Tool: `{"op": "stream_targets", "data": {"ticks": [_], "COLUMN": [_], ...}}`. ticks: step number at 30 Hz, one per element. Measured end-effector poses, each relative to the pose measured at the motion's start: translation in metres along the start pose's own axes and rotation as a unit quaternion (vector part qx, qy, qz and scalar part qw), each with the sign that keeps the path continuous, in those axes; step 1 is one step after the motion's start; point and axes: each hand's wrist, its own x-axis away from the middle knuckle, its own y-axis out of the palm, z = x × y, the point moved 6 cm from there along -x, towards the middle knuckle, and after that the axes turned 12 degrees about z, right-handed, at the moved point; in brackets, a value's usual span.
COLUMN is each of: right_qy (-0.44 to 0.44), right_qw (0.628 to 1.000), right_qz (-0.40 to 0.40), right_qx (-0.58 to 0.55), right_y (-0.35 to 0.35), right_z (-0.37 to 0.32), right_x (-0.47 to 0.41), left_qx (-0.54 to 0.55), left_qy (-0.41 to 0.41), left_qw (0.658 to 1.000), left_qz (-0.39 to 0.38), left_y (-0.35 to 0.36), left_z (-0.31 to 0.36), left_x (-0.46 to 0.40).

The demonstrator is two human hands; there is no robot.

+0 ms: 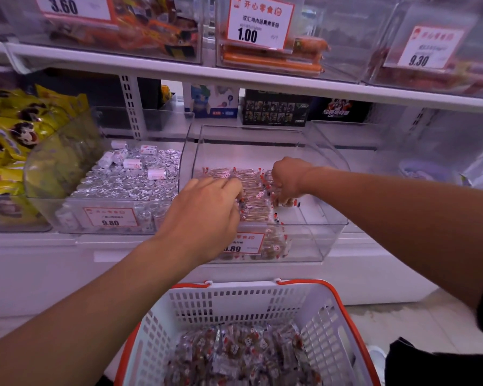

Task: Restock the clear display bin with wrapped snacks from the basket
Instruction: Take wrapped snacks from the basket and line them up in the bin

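Note:
A clear display bin [322, 218] sits on the lower shelf, partly filled on its left side with rows of clear-wrapped brown snacks [253, 190]. My left hand [204, 215] reaches over the bin's front edge, fingertips on the snack rows. My right hand [289, 181] is inside the bin, fingers curled down around a bunch of wrapped snacks at the right end of the rows. Below, a white basket with orange rim [322, 310] holds a heap of the same wrapped snacks [240, 355].
To the left stands a clear bin of silver foil pieces [129, 185] and yellow snack bags [14, 135]. A price tag [244, 242] hangs on the bin front. An upper shelf [234, 76] with more bins overhangs. Boxes [276, 107] stand behind.

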Motion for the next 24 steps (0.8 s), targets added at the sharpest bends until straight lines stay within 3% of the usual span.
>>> {"op": "stream_targets", "data": {"ticks": [6,7,9,10,12,13,14,15,16,18,19,20,21,24], "right_qy": [-0.025,-0.022,-0.027,-0.032,-0.041,-0.022,0.000,0.015,0.012,-0.012,-0.027,-0.027,-0.006,0.126], "right_qw": [1.000,0.999,0.980,0.942,0.795,0.741,0.723,0.739,0.786,0.911,0.938,0.936,0.923,0.891], "right_qz": [0.006,0.034,0.187,0.299,0.514,0.563,0.567,0.532,0.449,0.140,-0.026,-0.159,-0.244,-0.302], "right_qx": [0.012,0.010,-0.068,-0.152,-0.320,-0.365,-0.395,-0.414,-0.424,-0.388,-0.345,-0.313,-0.299,-0.315], "right_y": [-0.025,-0.037,-0.073,-0.091,-0.104,-0.091,-0.065,-0.031,0.009,0.112,0.167,0.217,0.257,0.327], "right_z": [-0.011,-0.011,-0.015,-0.019,-0.025,-0.032,-0.044,-0.061,-0.081,-0.126,-0.143,-0.151,-0.152,-0.134], "right_x": [0.017,0.022,0.044,0.067,0.134,0.165,0.187,0.198,0.201,0.201,0.212,0.232,0.253,0.302], "left_qx": [0.042,0.065,0.089,0.099,0.111,0.105,0.080,0.035,-0.012,-0.068,-0.077,-0.079,-0.075,0.002], "left_qy": [0.021,0.048,0.132,0.173,0.205,0.198,0.178,0.139,0.087,-0.014,-0.057,-0.098,-0.137,-0.290], "left_qw": [0.999,0.996,0.982,0.972,0.967,0.972,0.981,0.987,0.977,0.894,0.838,0.789,0.759,0.736], "left_qz": [0.024,0.043,0.101,0.122,0.103,0.073,0.022,-0.071,-0.197,-0.442,-0.537,-0.601,-0.632,-0.612], "left_y": [-0.012,-0.020,-0.037,-0.041,-0.035,-0.023,-0.004,0.022,0.050,0.098,0.114,0.126,0.138,0.177], "left_z": [0.007,0.012,0.019,0.021,0.018,0.015,0.010,0.003,-0.007,-0.030,-0.039,-0.046,-0.051,-0.052], "left_x": [0.000,0.001,0.010,0.019,0.041,0.053,0.067,0.085,0.107,0.168,0.201,0.232,0.258,0.313]}}
